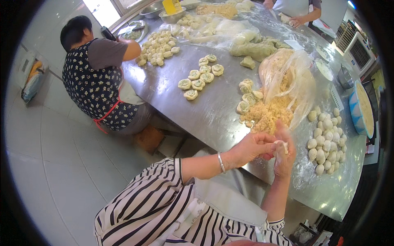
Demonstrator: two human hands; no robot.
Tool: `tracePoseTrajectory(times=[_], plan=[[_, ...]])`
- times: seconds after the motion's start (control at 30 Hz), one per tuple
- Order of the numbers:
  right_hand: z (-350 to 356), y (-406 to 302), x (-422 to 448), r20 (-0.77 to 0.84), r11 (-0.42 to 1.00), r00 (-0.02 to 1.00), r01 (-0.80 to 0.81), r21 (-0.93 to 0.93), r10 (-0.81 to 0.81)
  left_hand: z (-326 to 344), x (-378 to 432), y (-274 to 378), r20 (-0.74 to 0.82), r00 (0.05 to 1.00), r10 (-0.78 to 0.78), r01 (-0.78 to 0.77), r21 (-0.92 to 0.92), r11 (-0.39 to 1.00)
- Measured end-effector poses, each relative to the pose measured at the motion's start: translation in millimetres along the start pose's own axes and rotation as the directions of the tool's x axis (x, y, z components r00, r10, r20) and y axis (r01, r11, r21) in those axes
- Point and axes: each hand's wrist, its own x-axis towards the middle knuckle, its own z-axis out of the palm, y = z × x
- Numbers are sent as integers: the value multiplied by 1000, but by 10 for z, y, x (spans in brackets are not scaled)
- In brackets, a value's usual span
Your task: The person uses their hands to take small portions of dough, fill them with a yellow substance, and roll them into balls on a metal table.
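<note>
Both my hands meet over the near edge of the steel table, around a small piece of pale dough (282, 147). My left hand (254, 147), with a silver bangle on its wrist, pinches the dough from the left. Partly blurred, my right hand (284, 153) holds it from the right. Just beyond lies a heap of crumbly yellow filling (271, 115), partly under a clear plastic bag (303, 83). Dough pieces with greenish tops (243, 107) touch the heap's left side. Floured round dough balls (327, 141) lie grouped to the right.
Topped dough rounds (198, 84) sit mid-table on the steel surface (172, 101). Green dough (254, 51) lies beyond. A person in a floral top (95, 80) sits at left near plain dough pieces (158, 46); another person's hands (297, 21) work dough at the far side. A blue-white basin (360, 107) stands right.
</note>
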Motion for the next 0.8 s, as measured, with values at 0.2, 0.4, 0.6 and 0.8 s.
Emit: tracePoseTrajectory(times=[0.2, 0.4, 0.6, 0.8], plan=[[-33, -56, -8, -7, 998, 998, 54, -40, -55, -13, 132, -187, 34, 996, 79, -72, -155, 985], [24, -119, -14, 6, 995, 999, 32, -89, -32, 6, 148, -54, 53, 997, -56, 62, -118, 991], [105, -97, 46, -138, 972, 987, -51, 227, 85, 68, 143, -29, 27, 999, 44, -41, -111, 993], [11, -246, 50, -220, 994, 969, -105, 30, 109, 173, 206, 74, 30, 999, -24, 19, 158, 987]])
